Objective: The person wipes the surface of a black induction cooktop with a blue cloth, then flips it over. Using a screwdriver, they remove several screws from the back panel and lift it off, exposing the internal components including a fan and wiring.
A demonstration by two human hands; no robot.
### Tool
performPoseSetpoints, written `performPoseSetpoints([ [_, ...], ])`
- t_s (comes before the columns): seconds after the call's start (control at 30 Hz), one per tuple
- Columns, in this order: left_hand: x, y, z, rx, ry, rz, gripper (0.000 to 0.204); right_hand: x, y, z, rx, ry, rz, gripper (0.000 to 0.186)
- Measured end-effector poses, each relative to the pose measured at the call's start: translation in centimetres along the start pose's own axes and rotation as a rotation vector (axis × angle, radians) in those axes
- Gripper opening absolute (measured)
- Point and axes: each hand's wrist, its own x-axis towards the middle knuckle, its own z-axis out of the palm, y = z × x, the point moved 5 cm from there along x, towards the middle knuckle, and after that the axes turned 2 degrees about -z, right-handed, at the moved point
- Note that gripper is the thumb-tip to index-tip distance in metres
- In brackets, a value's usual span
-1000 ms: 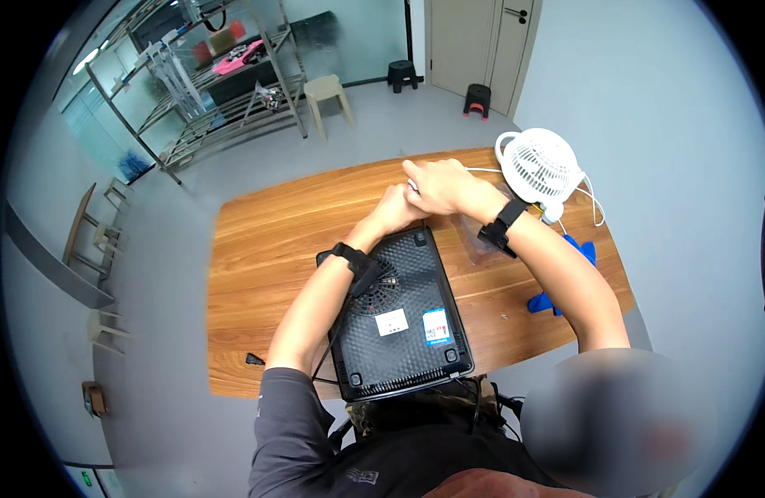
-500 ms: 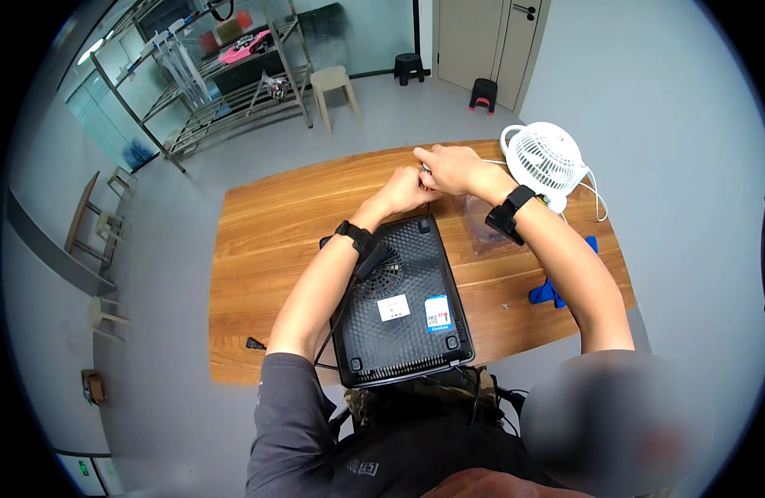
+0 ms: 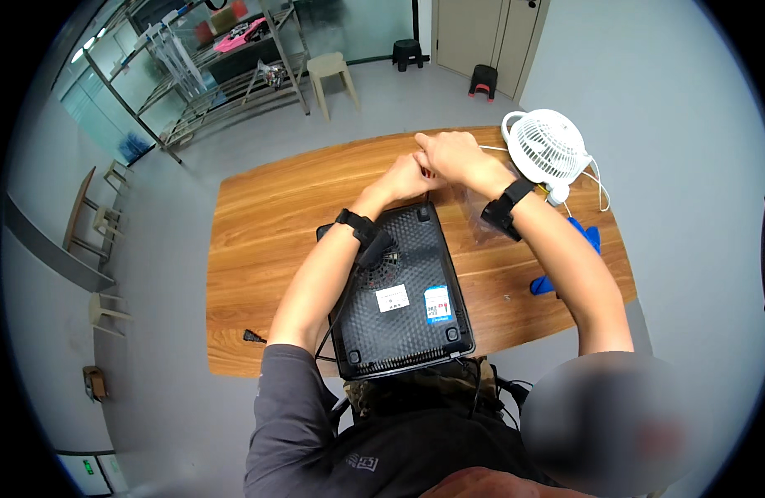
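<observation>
My left hand and my right hand are closed and meet just beyond the far edge of a black flat appliance. Whatever sits between their fingers is hidden or too small to name. The appliance lies with its underside up at the near edge of the wooden table. It has a round fan grille, rubber feet, a white label and a blue-and-white label. A black cable runs along its left side. Each wrist wears a black strap with a small box.
A white fan stands at the table's far right, its cord trailing. Clear plastic lies under my right forearm, near a blue object. At the left rests a black plug. Stools and a metal rack are beyond the table.
Both hands stay together, with a slight shift of the fingers. The whole scene sits a little higher in the picture, as the view has tilted.
</observation>
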Motion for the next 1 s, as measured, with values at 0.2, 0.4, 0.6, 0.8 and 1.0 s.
performPoseSetpoints([
  [0.2, -0.2, 0.2, 0.5, -0.021, -0.020, -0.033, 0.018, -1.4, 0.9, -0.2, 0.127, -0.067, -0.075, 0.035],
  [0.4, -0.3, 0.9, 0.9, 0.010, 0.003, -0.083, 0.021, -0.7, 0.6, -1.2, -0.068, -0.162, 0.128, 0.056],
  [0.6, 0.1, 0.3, 0.5, 0.014, -0.083, -0.055, 0.018, -0.4, -0.1, 0.0, -0.033, -0.017, 0.002, 0.041],
  [0.8, 1.1, -1.0, 0.3, 0.009, -0.135, -0.013, 0.014, -0.3, 0.1, 0.1, -0.066, 0.044, -0.090, 0.044],
  [1.0, -0.2, 1.0, 0.7, 0.056, -0.011, -0.141, 0.021, 0.1, 0.1, -0.9, -0.126, -0.240, 0.201, 0.046],
])
